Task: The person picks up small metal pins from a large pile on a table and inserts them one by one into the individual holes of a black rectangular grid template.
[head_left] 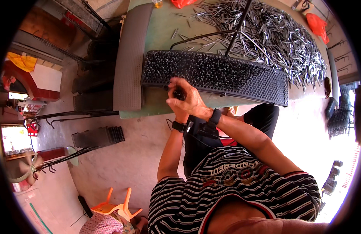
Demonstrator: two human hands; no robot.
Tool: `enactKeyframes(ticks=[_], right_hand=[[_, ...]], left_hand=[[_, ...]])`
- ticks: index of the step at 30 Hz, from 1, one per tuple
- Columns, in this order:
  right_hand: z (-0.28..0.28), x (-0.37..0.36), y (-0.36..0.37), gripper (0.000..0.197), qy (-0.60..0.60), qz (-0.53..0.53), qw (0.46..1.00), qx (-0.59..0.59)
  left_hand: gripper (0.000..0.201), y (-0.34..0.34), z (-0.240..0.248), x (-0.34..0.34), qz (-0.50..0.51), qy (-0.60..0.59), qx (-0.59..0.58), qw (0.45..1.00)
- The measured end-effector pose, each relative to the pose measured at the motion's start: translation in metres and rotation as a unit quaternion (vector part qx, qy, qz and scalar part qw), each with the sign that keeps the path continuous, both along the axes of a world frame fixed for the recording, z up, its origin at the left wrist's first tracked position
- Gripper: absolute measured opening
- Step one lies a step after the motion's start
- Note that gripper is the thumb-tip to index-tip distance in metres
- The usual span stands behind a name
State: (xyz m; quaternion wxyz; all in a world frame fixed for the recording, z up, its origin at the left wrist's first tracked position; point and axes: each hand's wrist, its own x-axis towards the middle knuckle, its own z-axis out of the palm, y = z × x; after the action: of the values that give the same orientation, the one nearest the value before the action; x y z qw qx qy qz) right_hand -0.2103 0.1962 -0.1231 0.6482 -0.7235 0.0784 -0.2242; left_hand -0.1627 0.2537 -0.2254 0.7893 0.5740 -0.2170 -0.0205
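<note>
My right hand [192,102] curls its thumb and fingers around a small dark bundle of slim metal pieces [179,93], seen end-on. Just beneath it, my left hand [180,114] is mostly covered, and its fingers are hidden. Both hands are close together at the near edge of a long black perforated rack [227,84]. Shiny metal ends crowd the holes over its left and middle parts, while bare holes show toward its right end [275,87]. Beyond the rack, a big heap of slim metal strips [266,43] spreads over the green tabletop [159,39].
A grey perforated panel [129,62] lies along the table's left edge. A thin black metal frame [237,29] rises behind the rack. Hooked rods [75,115] stick out at left near dark stacked panels [98,136]. An orange stool [116,206] stands on the floor, lower left.
</note>
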Motion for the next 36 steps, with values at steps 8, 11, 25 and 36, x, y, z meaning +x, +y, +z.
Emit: enactKeyframes(ticks=[8,11,25,36], right_hand=[[-0.022,0.004,0.008,0.012,0.004,-0.060,0.997,-0.041],[-0.030,0.005,0.012,0.014,-0.053,-0.073,0.992,-0.083],[0.034,-0.045,-0.045,0.035,0.064,0.029,0.998,-0.006],[0.057,-0.122,-0.142,0.037,0.190,0.215,0.941,0.181]], left_hand=[[0.021,0.009,-0.005,-0.009,0.035,-0.006,0.107,0.994],[0.021,0.006,-0.004,-0.012,0.060,0.010,0.064,0.996],[0.024,0.020,0.083,-0.022,-0.113,0.298,-0.028,0.947],[0.037,-0.022,0.130,-0.089,-0.549,0.448,0.001,0.706]])
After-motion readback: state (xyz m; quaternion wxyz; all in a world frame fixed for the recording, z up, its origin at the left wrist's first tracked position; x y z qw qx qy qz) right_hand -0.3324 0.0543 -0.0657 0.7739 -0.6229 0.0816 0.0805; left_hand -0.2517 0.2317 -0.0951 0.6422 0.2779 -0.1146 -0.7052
